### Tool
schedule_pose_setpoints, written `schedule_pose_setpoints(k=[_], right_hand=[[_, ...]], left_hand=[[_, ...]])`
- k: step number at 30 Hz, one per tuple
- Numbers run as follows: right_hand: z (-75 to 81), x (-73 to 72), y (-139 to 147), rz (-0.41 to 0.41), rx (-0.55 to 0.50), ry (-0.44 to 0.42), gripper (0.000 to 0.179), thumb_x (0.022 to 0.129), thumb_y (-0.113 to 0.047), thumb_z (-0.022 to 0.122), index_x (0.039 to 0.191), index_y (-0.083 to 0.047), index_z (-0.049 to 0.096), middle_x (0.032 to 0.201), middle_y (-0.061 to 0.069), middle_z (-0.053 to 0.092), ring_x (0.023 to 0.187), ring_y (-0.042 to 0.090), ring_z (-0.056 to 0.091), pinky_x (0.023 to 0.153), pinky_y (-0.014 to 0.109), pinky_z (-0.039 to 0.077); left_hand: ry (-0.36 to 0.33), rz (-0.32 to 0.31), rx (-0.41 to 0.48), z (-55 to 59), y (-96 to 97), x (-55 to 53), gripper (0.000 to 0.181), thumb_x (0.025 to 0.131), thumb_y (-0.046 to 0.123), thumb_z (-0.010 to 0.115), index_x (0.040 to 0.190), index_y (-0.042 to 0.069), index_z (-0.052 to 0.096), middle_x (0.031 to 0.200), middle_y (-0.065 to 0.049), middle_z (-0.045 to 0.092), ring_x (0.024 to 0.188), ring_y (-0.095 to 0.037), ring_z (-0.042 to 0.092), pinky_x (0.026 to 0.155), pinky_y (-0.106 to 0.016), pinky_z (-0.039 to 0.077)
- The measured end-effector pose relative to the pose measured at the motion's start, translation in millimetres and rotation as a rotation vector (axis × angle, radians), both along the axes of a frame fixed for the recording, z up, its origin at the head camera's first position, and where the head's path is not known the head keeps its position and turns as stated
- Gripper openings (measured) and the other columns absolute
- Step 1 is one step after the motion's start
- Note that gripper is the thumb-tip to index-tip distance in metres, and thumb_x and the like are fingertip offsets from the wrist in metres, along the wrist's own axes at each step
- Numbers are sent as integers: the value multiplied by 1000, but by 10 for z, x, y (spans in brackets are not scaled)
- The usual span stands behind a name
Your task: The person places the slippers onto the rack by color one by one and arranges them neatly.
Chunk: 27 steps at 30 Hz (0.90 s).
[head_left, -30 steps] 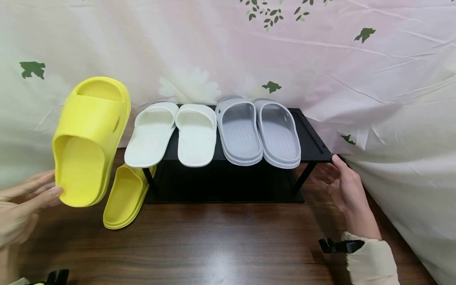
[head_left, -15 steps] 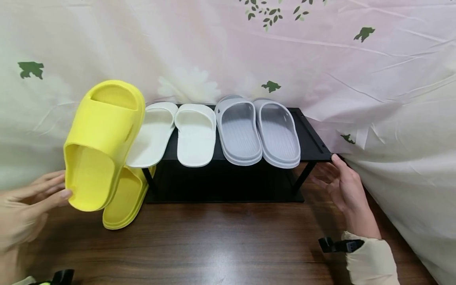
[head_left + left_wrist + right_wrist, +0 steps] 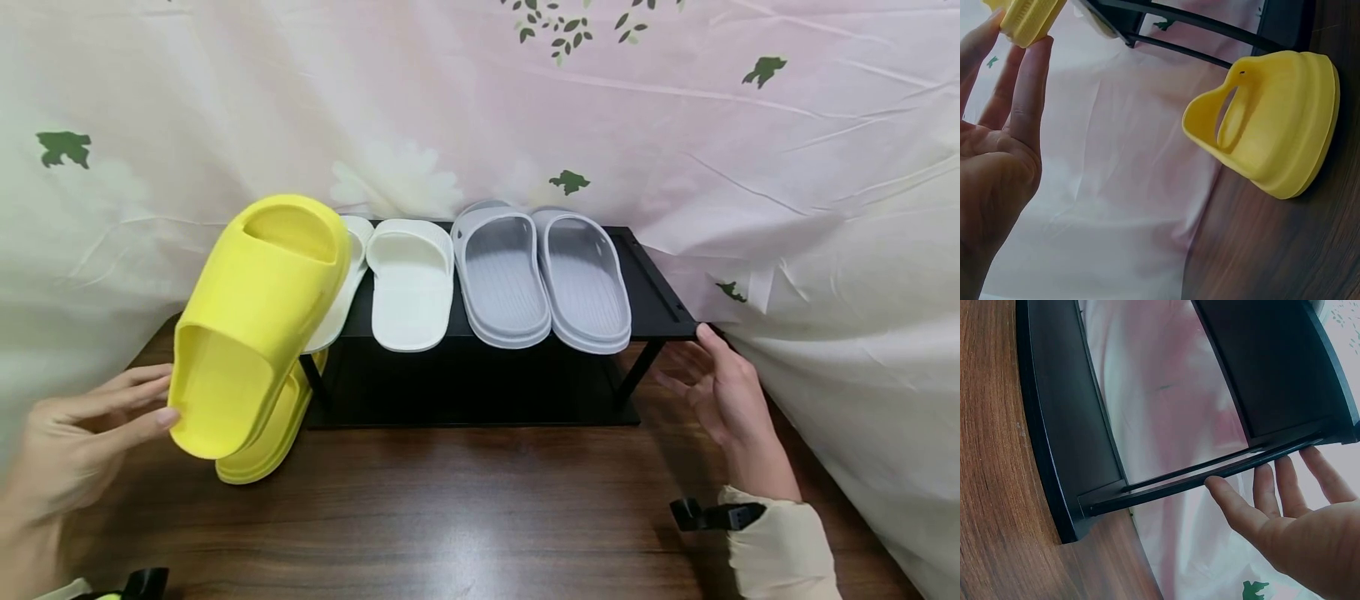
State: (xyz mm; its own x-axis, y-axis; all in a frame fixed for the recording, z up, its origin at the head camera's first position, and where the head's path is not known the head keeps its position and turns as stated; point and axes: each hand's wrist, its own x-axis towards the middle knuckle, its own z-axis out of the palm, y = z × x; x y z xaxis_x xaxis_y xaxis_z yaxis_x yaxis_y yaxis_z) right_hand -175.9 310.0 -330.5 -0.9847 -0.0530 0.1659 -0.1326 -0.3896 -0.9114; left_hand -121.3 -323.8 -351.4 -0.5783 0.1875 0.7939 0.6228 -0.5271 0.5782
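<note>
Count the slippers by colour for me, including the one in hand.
Yellow slippers: 2, one held by the left hand
White slippers: 2, on top of the black rack
Gray slippers: 2, also on top
Total: 6

Surface: wood-grain; black two-tier rack at twelve o'clock, yellow slipper at ten.
Rack top: white slippers towards nine, grey slippers at their three o'clock.

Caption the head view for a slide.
Left hand holding a yellow slipper, right hand touching a black rack that bears white slippers and gray slippers.
</note>
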Motion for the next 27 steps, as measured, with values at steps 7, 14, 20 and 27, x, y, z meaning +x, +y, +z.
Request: schedule_pose_setpoints(k=[7, 14, 20, 27], right_hand=[[11, 1, -10, -4, 1, -2, 27, 108, -26, 54, 110, -12, 77, 107, 2, 76, 103, 17, 68, 86, 37, 60], [2, 2, -11, -5, -15, -9, 26, 107, -26, 54, 108, -12, 77, 106, 2, 76, 102, 16, 69, 86, 37, 60], [-13, 1, -2, -8, -15, -5, 26, 107, -26, 54, 109, -12, 77, 106, 2, 76, 103, 16, 68, 86, 37, 60], [-8, -5, -1, 4, -17, 1, 26, 108, -26, 54, 110, -13, 77, 108, 2, 76, 104, 16, 68, 86, 37, 60]], left_hand=[[-10, -28, -81, 10, 41, 2, 33, 82, -37, 52, 114, -39, 44, 130, -41, 55, 128, -40, 52, 92, -36, 58], [-47, 19, -180, 7, 82, 40, 31, 81, -38, 53, 112, -36, 49, 131, -35, 57, 121, -35, 59, 87, -32, 60], [-61, 97, -293, -10, 77, 55, 33, 77, -38, 58, 110, -32, 57, 129, -29, 61, 119, -30, 62, 87, -27, 58], [-51, 112, -382, -20, 97, 54, 39, 74, -38, 61, 112, -27, 61, 129, -27, 62, 119, -27, 62, 87, -25, 58]])
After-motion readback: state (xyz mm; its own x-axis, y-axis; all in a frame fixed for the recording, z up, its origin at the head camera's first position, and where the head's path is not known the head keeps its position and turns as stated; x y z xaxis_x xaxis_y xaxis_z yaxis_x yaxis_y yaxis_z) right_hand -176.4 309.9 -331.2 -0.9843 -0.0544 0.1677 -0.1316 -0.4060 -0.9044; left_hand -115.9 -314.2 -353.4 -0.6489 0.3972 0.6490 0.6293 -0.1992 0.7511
